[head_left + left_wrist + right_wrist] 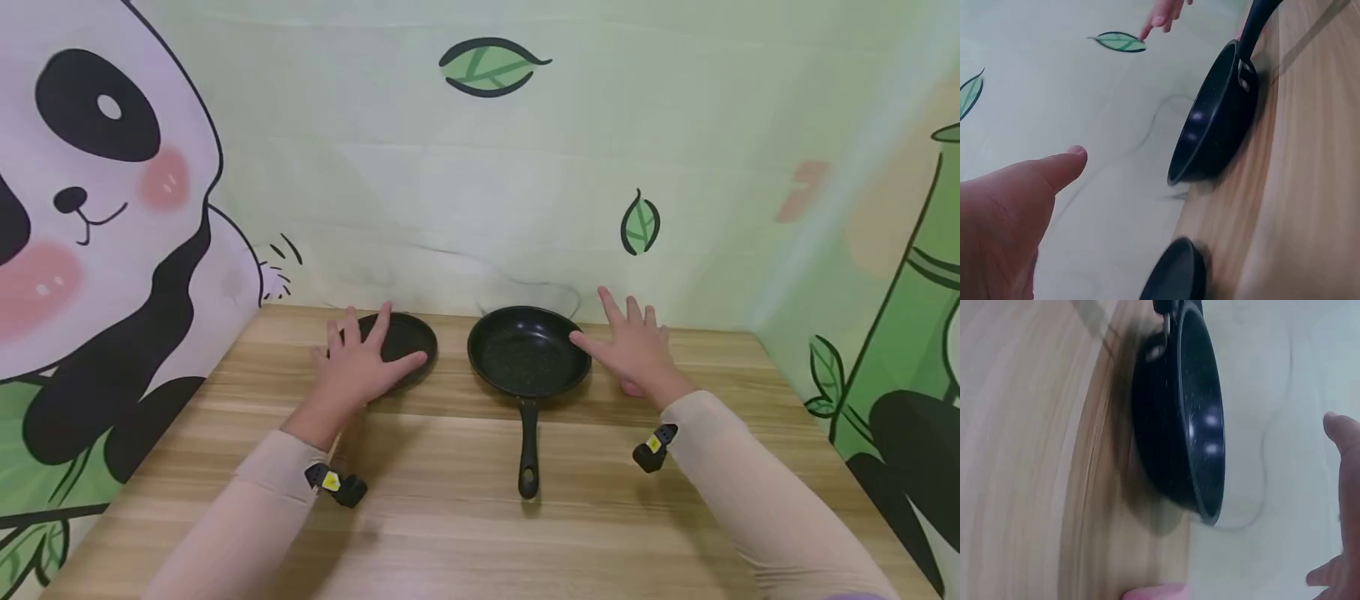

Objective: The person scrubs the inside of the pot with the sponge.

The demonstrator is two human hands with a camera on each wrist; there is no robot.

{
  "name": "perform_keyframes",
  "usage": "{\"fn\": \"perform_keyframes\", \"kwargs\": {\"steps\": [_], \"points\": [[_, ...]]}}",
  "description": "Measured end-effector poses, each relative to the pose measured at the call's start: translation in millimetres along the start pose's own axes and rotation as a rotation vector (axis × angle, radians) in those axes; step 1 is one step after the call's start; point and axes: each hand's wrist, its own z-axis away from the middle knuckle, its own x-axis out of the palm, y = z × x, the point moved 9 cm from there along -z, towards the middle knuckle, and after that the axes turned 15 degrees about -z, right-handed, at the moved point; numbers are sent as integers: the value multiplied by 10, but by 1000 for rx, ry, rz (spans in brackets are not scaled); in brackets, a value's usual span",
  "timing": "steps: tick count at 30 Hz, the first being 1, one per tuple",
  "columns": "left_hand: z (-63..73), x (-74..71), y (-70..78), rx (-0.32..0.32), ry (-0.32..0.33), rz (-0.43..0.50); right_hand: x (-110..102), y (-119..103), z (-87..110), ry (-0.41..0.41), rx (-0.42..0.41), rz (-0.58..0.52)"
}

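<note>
The pan, handle toward you, lies between your left hand and nearer right hand, both outspread

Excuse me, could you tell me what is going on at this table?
Nothing is being held. The person's left hand is open above a round black dish, and the right hand, also open, hovers by a pink object mostly out of view. A black frying pan rests on the wooden table between them, its handle pointing toward the head camera.
</note>
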Motion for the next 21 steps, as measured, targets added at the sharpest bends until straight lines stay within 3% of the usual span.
{"fn": "perform_keyframes", "kwargs": {"steps": [5,10,17,21], "points": [[164,63,-310,-54,28,133,-118,208,-46,103,-9,-73],[339,187,-557,-121,14,220,-113,474,-68,186,20,-190],[479,444,-674,-132,-121,290,73,862,-44,248,124,-275],[507,544,-691,-118,-164,343,222,994,17,272,169,-296]]}}
